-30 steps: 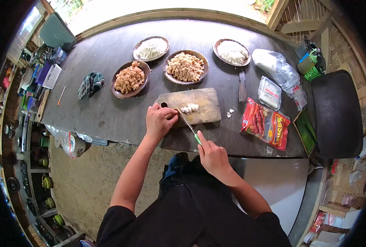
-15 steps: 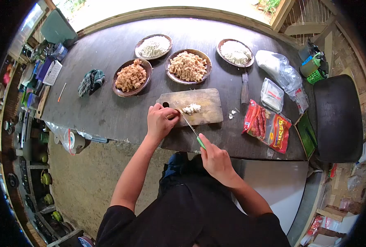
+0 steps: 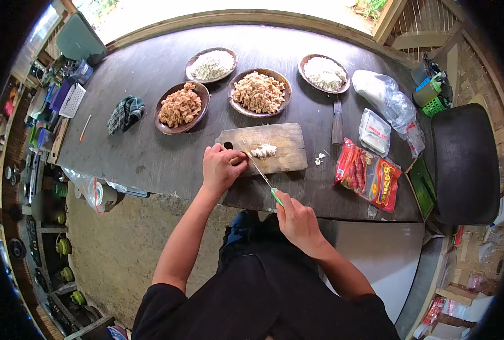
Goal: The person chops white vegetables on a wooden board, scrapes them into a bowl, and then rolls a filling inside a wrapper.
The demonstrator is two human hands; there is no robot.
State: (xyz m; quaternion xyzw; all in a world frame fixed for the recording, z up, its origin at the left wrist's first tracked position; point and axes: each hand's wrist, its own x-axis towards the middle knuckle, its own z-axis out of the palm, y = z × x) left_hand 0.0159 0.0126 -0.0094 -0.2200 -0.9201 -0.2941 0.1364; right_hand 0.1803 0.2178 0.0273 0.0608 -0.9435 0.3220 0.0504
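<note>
My right hand [image 3: 298, 222] is wrapped around the green handle of a knife [image 3: 263, 177], whose blade reaches up and left over the near side of a wooden cutting board [image 3: 289, 136]. Beside the blade, my left hand [image 3: 222, 168] is closed, its fingertips pressed down at the board's left part. Whatever it pinches is hidden under the fingers. Right of the blade lies a small heap of pale chopped pieces [image 3: 263, 151] on the board. A few white scraps [image 3: 319, 158] are scattered on the table just right of the board.
Behind the board stand bowls of brown crumbly food [image 3: 259, 92] and plates of white shreds [image 3: 325, 73]. A second knife [image 3: 337, 123], a red sausage packet [image 3: 368, 174] and plastic bags [image 3: 383, 99] lie to the right. At left are a checked cloth [image 3: 126, 114] and a pen [image 3: 85, 127].
Almost nothing differs. The knife and both hands stay in nearly the same place at the board, with only a very slight shift of the blade.
</note>
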